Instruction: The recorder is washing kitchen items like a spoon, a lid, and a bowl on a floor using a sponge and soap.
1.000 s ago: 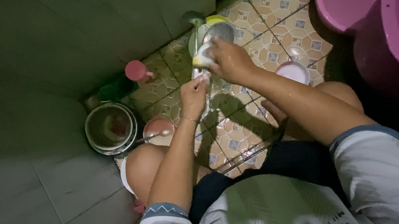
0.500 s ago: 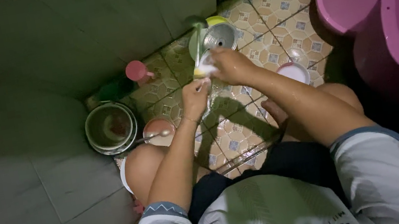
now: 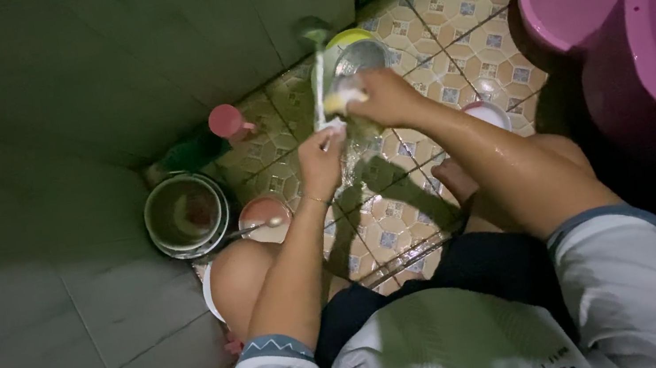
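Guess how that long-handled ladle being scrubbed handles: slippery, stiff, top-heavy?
The ladle looks wet and soapy, so probably slippery. Its thin handle stays straight in the left hand, so likely stiff. Held low with the bowl end up, it may tip; the right hand presses a sponge against it.

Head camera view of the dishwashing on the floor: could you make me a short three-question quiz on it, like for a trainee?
1. True or false: the left hand grips the handle of the long ladle.
2. What does the right hand press against the ladle? A) a yellow sponge B) a pink cup C) a knife
3. What lies in the small bowl by the left knee?

Key: 1 true. 2 A. 3 a spoon; the bowl sits beside the stacked metal pots.
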